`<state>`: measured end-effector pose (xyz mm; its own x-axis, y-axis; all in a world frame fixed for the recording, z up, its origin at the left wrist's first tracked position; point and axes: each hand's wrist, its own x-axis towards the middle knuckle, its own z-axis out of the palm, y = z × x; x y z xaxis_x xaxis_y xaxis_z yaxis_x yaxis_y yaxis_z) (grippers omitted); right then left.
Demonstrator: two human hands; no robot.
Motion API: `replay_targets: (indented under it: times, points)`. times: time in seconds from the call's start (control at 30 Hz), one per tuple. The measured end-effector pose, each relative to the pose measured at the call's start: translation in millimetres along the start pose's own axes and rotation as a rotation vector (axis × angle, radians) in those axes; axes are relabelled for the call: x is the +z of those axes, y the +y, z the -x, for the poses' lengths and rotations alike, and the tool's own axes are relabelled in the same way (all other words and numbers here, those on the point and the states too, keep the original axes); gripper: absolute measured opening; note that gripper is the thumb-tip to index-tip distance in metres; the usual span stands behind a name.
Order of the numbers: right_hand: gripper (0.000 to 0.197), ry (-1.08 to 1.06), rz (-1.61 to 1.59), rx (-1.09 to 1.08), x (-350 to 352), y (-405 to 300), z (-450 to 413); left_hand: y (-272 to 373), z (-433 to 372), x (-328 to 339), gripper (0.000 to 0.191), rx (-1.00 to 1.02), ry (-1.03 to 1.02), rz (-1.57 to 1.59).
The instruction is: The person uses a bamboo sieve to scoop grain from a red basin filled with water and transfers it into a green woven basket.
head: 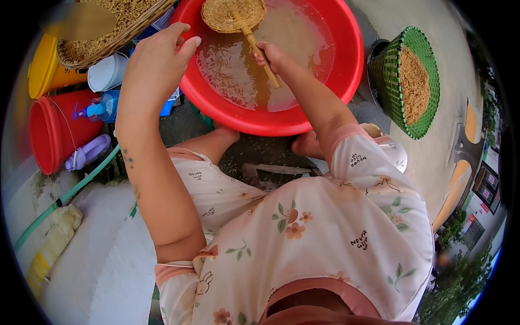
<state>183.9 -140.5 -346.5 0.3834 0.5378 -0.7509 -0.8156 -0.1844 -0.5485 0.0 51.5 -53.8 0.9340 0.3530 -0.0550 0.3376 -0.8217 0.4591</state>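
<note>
In front of me stands a large red plastic basin [239, 122] with cloudy brownish water [292, 73] in it. My right hand [272, 56] grips the bamboo handle of a round woven bamboo skimmer [215, 16]. The skimmer's head lies towards the far left of the basin, over the water. Above the basin's left rim hovers my left hand [166, 44], holding nothing, its thumb apart from its bent fingers.
A wicker basket [122, 42] of grain sits at upper left, near a yellow bucket [42, 67], a white bucket [106, 73], a red bucket [67, 130], a blue pump bottle [107, 106] and a green hose [77, 187]. To the right leans a green woven basket [384, 81] of grain.
</note>
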Motion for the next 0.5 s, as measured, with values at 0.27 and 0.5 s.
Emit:
replay_targets:
  times: [0.27, 0.5]
  points:
    - [0.021, 0.105, -0.278, 0.100, -68, 52, 97, 5, -2, 4, 0.040, 0.086, 0.045, 0.025]
    - [0.021, 0.137, -0.550, 0.114, -123, 94, 145, 14, -7, 8, 0.042, 0.097, 0.016, 0.003]
